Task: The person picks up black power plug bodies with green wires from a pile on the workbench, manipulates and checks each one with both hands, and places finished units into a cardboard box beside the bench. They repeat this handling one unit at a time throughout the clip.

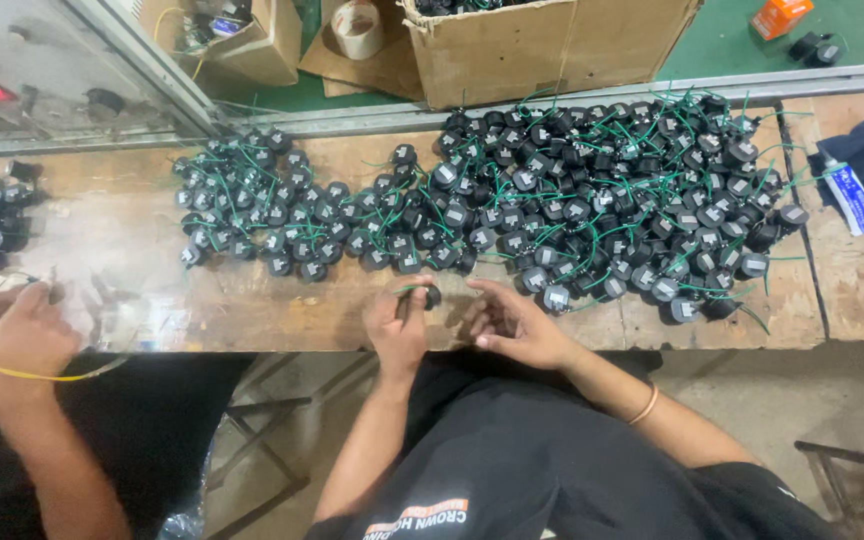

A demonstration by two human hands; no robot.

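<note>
Now the left hand pinches one small black component by its green wire; the right hand, half-open and empty, rests just beside it, short of the pile

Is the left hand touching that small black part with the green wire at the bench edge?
Touching. The head view shows the left hand with fingers wrapped around the small black part, no gap visible. The right hand lies beside it, apart from the part.

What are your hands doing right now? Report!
Left hand gripping one small black part. Right hand open, empty, beside the big pile. Nothing between them.
</note>
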